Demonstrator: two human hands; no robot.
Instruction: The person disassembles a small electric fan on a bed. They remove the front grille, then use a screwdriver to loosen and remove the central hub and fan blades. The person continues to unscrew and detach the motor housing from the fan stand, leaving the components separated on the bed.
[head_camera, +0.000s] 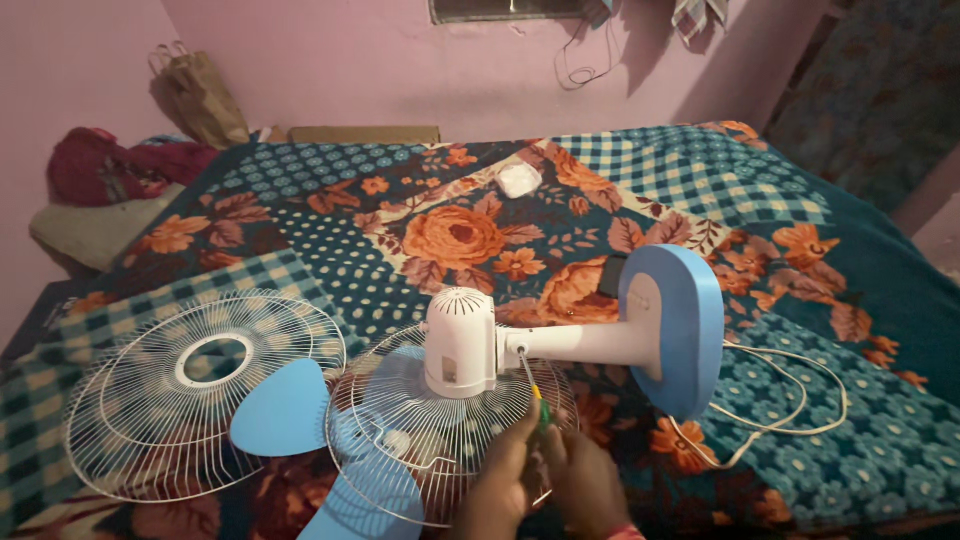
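While the fan (560, 345) lies on its side on the bed (400, 200), its neck joint is easy to reach. Both hands clamp a screwdriver (533, 388), left hand (500, 480) beside right hand (585, 485), tip up at the joint. Its stem runs left-right, base (680, 330) rightward; the loose grille (200, 390) sits left.
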